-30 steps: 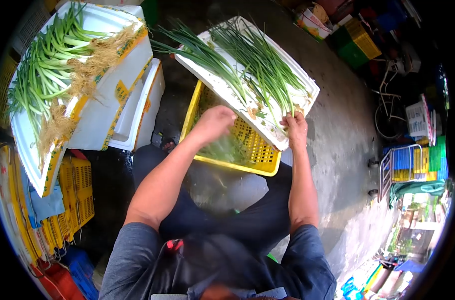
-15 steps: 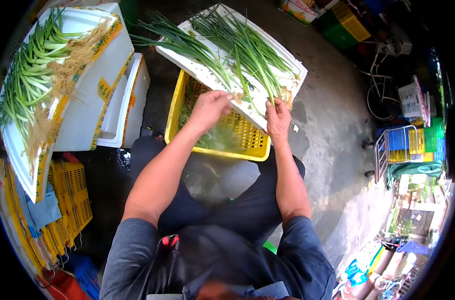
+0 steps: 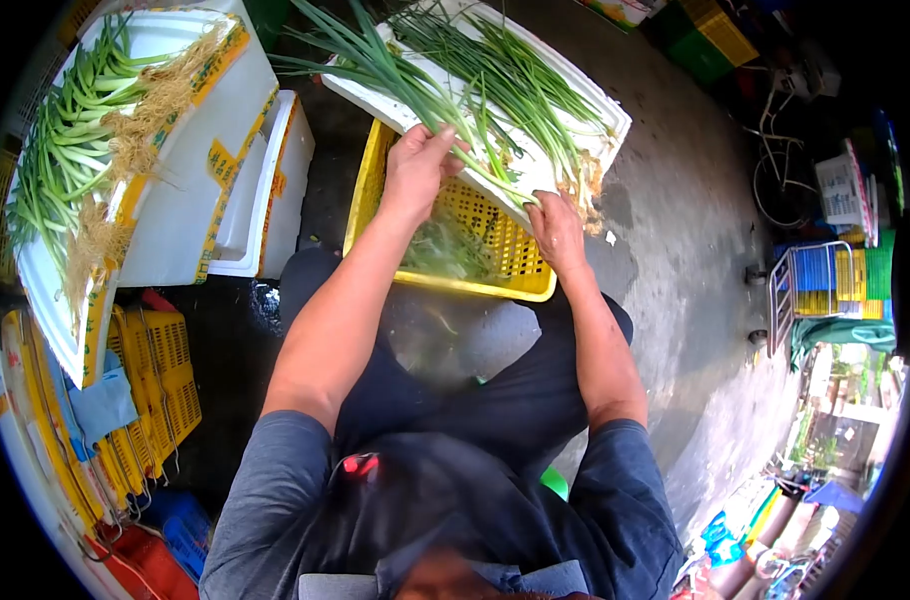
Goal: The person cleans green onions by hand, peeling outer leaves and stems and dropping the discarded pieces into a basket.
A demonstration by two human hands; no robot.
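We note the left hand (image 3: 420, 172) pinching spring onions (image 3: 415, 92) mid-stalk, the right hand (image 3: 558, 230) pinching their pale ends (image 3: 512, 191); we advise gentle pressure to avoid bruising.

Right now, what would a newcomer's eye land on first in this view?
Probably the long green stalks over the white foam board at top centre, with the left hand gripping them and the right hand near their pale ends. Next, likely the bright yellow basket below the board, then the shaggy tan roots on the bundle of greens at upper left.
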